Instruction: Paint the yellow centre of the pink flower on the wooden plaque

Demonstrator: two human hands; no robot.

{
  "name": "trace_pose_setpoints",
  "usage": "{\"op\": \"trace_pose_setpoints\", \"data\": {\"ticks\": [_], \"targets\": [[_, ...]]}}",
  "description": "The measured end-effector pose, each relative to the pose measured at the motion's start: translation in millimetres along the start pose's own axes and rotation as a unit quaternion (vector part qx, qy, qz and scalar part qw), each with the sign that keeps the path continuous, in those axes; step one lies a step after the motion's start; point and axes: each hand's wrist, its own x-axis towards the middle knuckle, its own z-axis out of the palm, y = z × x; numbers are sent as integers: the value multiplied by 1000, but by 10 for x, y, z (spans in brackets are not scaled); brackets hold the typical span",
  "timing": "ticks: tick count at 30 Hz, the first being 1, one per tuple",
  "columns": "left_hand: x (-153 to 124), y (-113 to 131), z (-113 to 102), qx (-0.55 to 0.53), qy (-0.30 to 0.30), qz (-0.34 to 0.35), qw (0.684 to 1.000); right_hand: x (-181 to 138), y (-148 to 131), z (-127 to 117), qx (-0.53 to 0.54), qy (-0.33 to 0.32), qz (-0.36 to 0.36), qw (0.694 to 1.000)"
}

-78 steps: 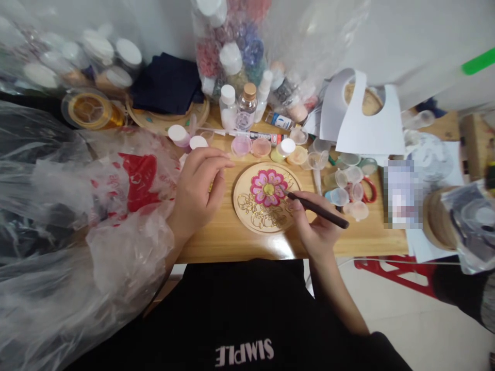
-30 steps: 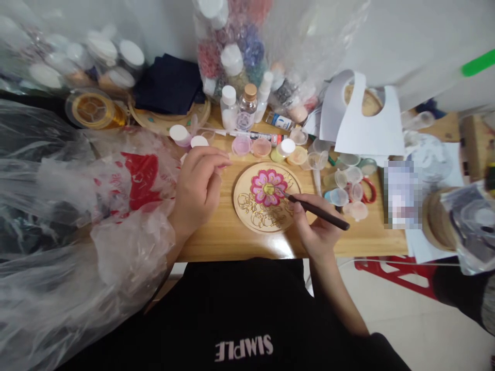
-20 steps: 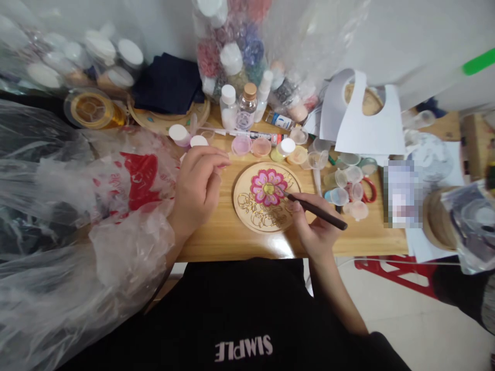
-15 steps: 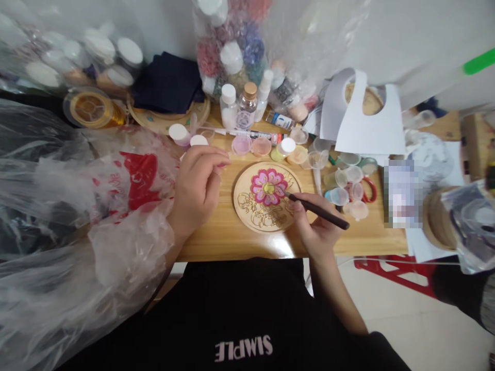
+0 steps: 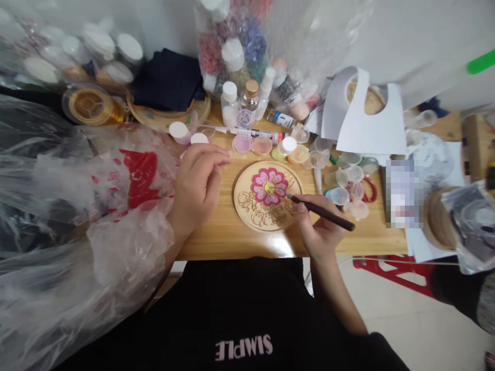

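Observation:
A round wooden disc (image 5: 257, 214) lies on the wooden table (image 5: 232, 237), carrying a pink flower with a yellow centre and gold outlines. My right hand (image 5: 319, 233) is closed on a dark brush (image 5: 328, 215) whose tip touches the flower's right edge. My left hand (image 5: 198, 185) rests on the table left of the disc, fingers curled and pinched together near a small pink cup; what it holds, if anything, is hidden.
Small paint cups (image 5: 262, 146) line the table behind the disc, more cups (image 5: 346, 188) sit to its right. Bottles (image 5: 240, 105) and a bead bag stand at the back. Crumpled plastic bags (image 5: 77, 206) fill the left. White paper (image 5: 367, 123) lies at back right.
The brush tip has made small strokes along the flower's right side and the handle has dipped slightly. My left hand has barely moved.

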Motion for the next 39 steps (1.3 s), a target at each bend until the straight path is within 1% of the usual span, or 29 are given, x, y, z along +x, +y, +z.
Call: {"op": "trace_pose_setpoints", "data": {"ticks": [3,8,14,17,26,33,39], "targets": [[-1,4,-2,6,-6,-1,1000,-1,5,-9,1,3,1,1000],[11,24,-23,18,-28,-27,999,0,4,-17,3,3,-2,1000],[6,7,-26,35,-59,-8,998,5,-4,-7,-13,-7,-16,1000],[-2,-6,-19,51,-73,-13,996,3,-5,1,-22,-11,-12,1000],[-2,-13,-18,51,-71,-1,996,11,-31,-25,5,-32,-25,999],[-7,18,-37,85,-84,-20,993,29,-50,-42,-9,-31,-37,999],[-14,7,-65,93,-97,-16,991,34,-41,-3,-13,-41,-33,999]]}}
